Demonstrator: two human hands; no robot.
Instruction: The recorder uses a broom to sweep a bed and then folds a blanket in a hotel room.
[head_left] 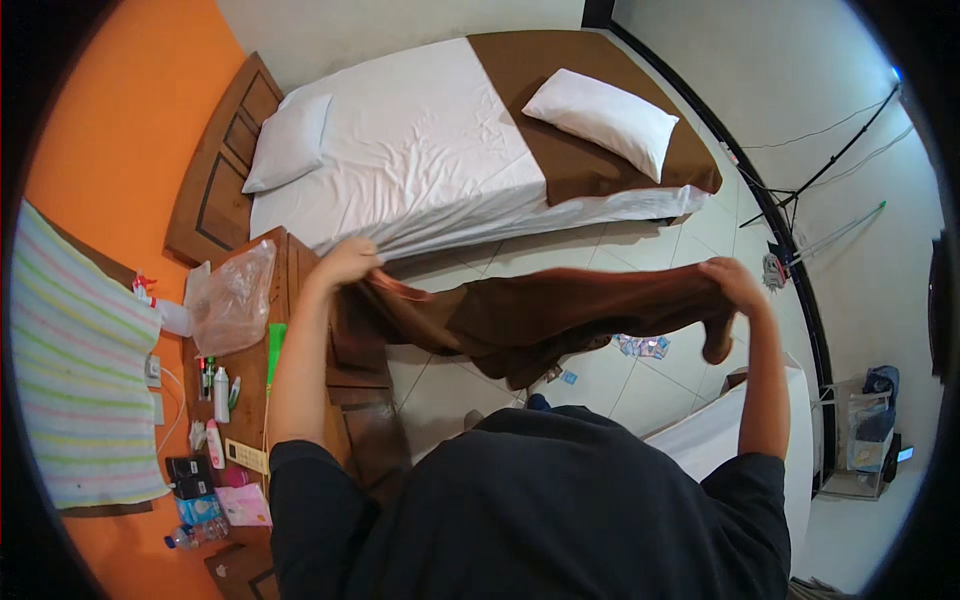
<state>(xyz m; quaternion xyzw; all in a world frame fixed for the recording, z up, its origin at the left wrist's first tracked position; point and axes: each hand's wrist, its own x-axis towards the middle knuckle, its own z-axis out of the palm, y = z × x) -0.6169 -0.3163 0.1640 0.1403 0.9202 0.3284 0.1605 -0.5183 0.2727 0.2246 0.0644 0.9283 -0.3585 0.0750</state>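
Note:
Between my outstretched arms hangs a brown cloth (575, 315), sagging in folds and slightly blurred. My left hand (350, 262) is closed on one end of it, beside the wooden cabinet. The other end is gripped by my right hand (733, 284), with a short piece dangling below the fingers. Beyond the cloth stands a bed with a rumpled white sheet (430, 130). A brown cover (590, 175) lies over its right part, under a white pillow (605, 115). Another pillow (290, 143) rests by the headboard (225, 155).
At left, a wooden cabinet (340, 410) carries a plastic bag (235, 300), bottles and small packets. Colourful packets (640, 346) lie on the tiled floor (630, 390). A black tripod (790, 200) and a small rack (860, 440) stand along the right wall. A white surface (785, 420) is near my right arm.

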